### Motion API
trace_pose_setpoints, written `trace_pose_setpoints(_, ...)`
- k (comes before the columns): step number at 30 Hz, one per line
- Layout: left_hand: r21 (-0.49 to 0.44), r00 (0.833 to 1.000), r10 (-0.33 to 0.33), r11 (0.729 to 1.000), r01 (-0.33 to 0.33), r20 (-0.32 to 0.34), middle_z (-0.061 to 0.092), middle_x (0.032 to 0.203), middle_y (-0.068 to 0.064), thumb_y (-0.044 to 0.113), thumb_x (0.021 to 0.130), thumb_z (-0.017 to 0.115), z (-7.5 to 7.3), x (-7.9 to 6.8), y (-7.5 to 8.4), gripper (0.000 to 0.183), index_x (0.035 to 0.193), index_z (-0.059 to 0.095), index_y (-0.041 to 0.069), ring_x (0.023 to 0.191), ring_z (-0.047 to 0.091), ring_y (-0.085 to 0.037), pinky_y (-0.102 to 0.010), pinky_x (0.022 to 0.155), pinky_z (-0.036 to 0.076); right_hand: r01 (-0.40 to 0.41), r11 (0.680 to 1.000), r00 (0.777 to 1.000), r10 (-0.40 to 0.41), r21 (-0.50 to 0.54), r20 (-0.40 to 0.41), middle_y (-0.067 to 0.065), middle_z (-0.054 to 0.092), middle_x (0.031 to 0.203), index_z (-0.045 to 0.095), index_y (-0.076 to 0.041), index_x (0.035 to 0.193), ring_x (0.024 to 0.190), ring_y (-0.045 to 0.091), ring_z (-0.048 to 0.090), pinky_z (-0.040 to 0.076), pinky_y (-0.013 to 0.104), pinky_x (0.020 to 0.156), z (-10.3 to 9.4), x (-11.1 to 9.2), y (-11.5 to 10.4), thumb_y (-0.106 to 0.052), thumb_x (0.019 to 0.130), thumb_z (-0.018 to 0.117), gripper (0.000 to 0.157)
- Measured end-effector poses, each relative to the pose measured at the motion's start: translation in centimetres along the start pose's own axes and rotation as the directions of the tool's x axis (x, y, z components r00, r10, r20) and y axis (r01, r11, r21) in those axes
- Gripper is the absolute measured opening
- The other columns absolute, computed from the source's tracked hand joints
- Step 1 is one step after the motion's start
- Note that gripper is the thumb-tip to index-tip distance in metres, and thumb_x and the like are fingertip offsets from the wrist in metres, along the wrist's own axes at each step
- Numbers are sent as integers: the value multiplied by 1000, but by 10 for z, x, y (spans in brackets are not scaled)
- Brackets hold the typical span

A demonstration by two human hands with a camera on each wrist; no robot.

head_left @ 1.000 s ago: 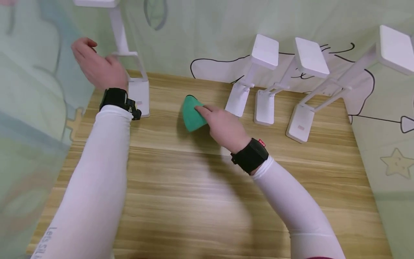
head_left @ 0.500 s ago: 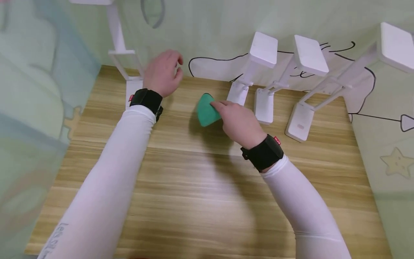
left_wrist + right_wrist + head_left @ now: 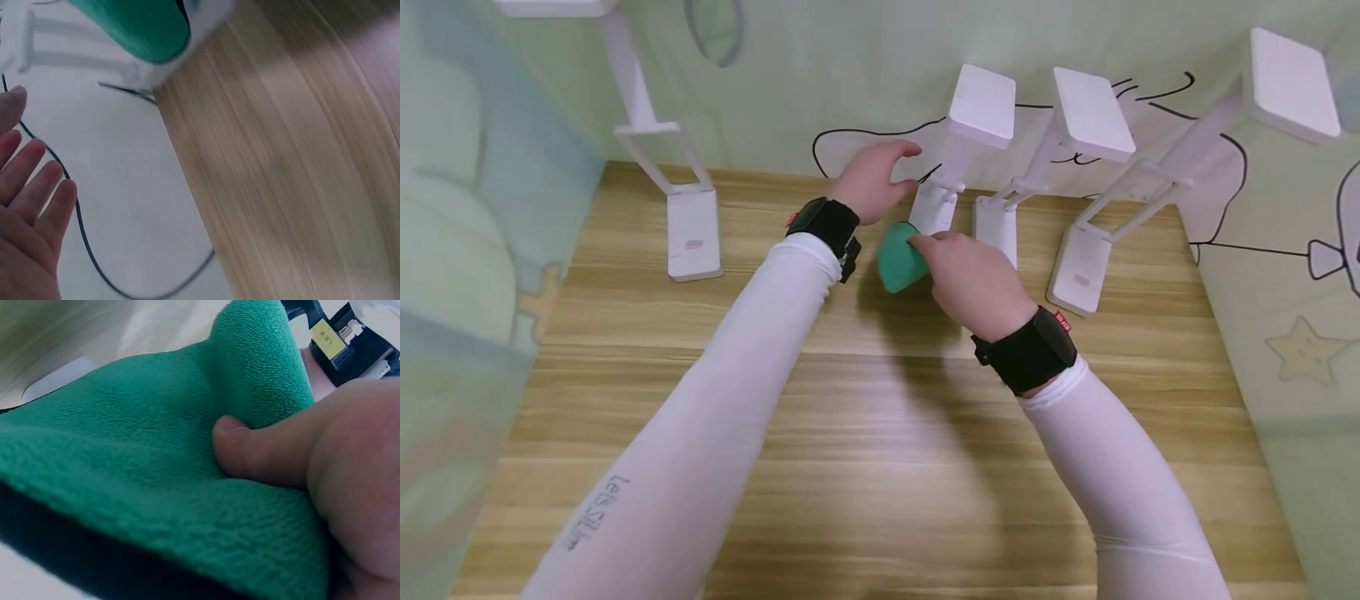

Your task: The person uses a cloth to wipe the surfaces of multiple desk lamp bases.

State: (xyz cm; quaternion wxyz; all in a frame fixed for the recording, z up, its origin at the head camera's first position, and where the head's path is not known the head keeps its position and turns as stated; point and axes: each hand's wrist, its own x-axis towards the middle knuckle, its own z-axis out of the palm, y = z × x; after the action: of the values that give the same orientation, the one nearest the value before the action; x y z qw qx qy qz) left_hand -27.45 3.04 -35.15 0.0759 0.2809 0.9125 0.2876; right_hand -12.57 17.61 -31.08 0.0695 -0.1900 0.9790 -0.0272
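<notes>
A fuzzy green cloth (image 3: pixel 901 257) with a dark edge is gripped in my right hand (image 3: pixel 976 279), raised above the table. In the right wrist view the thumb presses into the folded green cloth (image 3: pixel 156 419); the other fingers are mostly hidden. My left hand (image 3: pixel 874 179) reaches toward the nearest white desk lamp (image 3: pixel 934 208), thumb and fingers spread apart. The left wrist view shows that hand (image 3: pixel 28 200) with nothing in its palm. The lamp's base is partly hidden behind the cloth and right hand.
Two more white lamps stand to the right, one in the middle (image 3: pixel 996 225) and one farther right (image 3: pixel 1081 271). Another lamp (image 3: pixel 694 237) stands at the back left. The wooden table (image 3: pixel 850 467) meets a patterned fabric wall (image 3: pixel 820 67) behind.
My left hand has moved right, from beside the back left lamp to the lamp nearest the cloth. My right hand has carried the green cloth rightward. The head view has shifted slightly.
</notes>
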Motion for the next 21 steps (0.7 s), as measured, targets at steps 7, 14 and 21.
trace_pose_setpoints(7,-64,998,-25,998,28,50,51,144,-1,22,100,60,17,12,16,46,144,49,11,131,42,-12,-25,109,34,-19,1000,1000,19,5,-12,11,67,100,58,-8,125,88,26,63,57,49,64,-1,-5,4,3,91,55,36)
trace_pose_setpoints(14,-71,1000,-13,997,12,-14,63,130,-2,22,100,62,22,11,18,32,129,61,10,119,53,-12,-24,101,41,-30,1000,999,30,4,-16,10,66,99,59,-8,124,88,27,62,56,50,63,1,-6,6,2,92,53,35)
trace_pose_setpoints(21,-57,995,38,997,-43,-87,68,116,-2,19,99,63,21,5,5,20,115,64,8,102,57,-11,-24,91,45,-23,999,1000,24,33,-9,11,65,105,57,-7,128,93,28,61,55,50,67,1,-4,5,3,91,53,39)
